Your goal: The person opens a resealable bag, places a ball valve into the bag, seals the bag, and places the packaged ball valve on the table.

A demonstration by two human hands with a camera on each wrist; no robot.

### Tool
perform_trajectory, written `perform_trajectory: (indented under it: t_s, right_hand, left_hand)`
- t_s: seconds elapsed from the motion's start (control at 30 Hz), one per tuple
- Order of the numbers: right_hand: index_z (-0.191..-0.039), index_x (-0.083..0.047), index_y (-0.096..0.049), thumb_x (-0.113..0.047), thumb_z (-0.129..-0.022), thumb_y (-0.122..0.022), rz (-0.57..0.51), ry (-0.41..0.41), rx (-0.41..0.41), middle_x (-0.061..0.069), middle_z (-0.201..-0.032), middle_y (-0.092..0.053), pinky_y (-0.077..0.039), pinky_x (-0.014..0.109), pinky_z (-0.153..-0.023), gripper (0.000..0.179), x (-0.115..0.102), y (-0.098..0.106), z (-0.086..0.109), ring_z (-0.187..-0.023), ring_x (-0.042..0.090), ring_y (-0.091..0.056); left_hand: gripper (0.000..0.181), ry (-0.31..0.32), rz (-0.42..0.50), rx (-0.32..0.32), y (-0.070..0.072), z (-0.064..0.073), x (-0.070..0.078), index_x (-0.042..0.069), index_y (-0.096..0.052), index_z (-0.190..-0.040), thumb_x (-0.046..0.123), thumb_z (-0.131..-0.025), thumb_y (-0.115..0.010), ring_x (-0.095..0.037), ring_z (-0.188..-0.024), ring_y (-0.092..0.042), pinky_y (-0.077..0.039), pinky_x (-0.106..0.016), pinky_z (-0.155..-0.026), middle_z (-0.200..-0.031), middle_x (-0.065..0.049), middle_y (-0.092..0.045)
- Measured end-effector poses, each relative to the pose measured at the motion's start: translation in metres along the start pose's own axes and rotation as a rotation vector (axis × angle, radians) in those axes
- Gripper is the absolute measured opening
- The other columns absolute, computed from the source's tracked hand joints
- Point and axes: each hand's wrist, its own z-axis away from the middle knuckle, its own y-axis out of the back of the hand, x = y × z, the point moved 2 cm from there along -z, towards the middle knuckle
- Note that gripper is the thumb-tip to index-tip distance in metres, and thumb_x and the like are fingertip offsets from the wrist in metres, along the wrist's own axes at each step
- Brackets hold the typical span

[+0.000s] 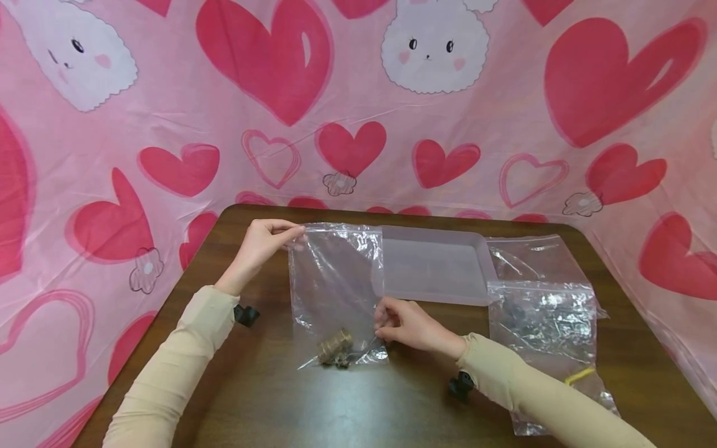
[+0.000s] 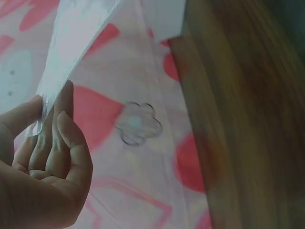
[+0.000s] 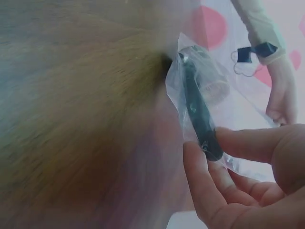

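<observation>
A clear zip bag (image 1: 336, 280) hangs upright over the table, its zip edge at the top. My left hand (image 1: 263, 246) pinches the upper left corner between thumb and fingers. Lower down, my right hand (image 1: 411, 325) grips the bag's right side. In the right wrist view, thumb and fingers pinch the end of a dark, narrow strip-shaped thing (image 3: 196, 107) through the plastic. A brownish cylinder (image 1: 335, 346) lies in the bag's bottom, with small dark bits beside it; their kind cannot be made out.
Behind the bag stands a shallow translucent tray (image 1: 437, 270). More clear zip bags (image 1: 542, 314) overlap at the table's right side, one near a yellow piece (image 1: 579, 376). A pink heart-patterned cloth (image 1: 347, 93) surrounds the brown table (image 1: 263, 398).
</observation>
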Motion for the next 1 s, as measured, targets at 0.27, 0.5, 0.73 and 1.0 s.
perform_trajectory:
  t_s: [0.27, 0.5, 0.73, 1.0]
  right_hand:
    - [-0.099, 0.001, -0.06, -0.005, -0.087, -0.072, -0.068, -0.05, 0.009, 0.015, -0.089, -0.07, -0.053, 0.019, -0.067, 0.018, -0.005, -0.013, -0.021, -0.075, 0.005, -0.061]
    - [-0.105, 0.006, -0.058, -0.001, -0.086, -0.071, -0.22, -0.153, 0.004, 0.022, -0.095, -0.07, -0.059, 0.029, -0.066, 0.023, -0.003, -0.02, -0.036, -0.072, 0.012, -0.065]
    - [-0.116, 0.008, -0.053, 0.005, -0.08, -0.074, -0.236, -0.152, 0.008, 0.026, -0.105, -0.067, -0.056, 0.021, -0.072, 0.041, -0.004, -0.022, -0.044, -0.088, 0.026, -0.072]
    - [-0.127, 0.007, -0.049, 0.007, -0.075, -0.077, -0.196, -0.181, 0.043, 0.025, -0.111, -0.062, -0.059, 0.027, -0.076, 0.06, -0.002, -0.027, -0.048, -0.095, 0.03, -0.07]
  left_hand:
    - [0.042, 0.065, -0.123, 0.037, 0.02, -0.02, -0.023, -0.005, -0.072, -0.113, 0.03, -0.09, -0.073, -0.001, -0.066, -0.07, -0.061, -0.029, -0.074, -0.077, 0.018, -0.072]
    - [0.042, 0.126, -0.277, 0.005, 0.026, -0.04, -0.037, 0.001, -0.073, -0.114, 0.036, -0.091, -0.071, -0.004, -0.066, -0.067, -0.06, -0.041, -0.082, -0.088, 0.002, -0.075]
    - [0.039, 0.151, -0.329, -0.009, 0.027, -0.06, -0.046, -0.001, -0.073, -0.112, 0.033, -0.093, -0.069, -0.006, -0.069, -0.06, -0.059, -0.038, -0.079, -0.082, 0.006, -0.07]
    - [0.045, 0.254, -0.212, -0.058, 0.024, -0.074, -0.063, -0.006, -0.067, -0.12, 0.03, -0.094, -0.068, -0.003, -0.071, -0.06, -0.057, -0.032, -0.077, -0.076, 0.013, -0.067]
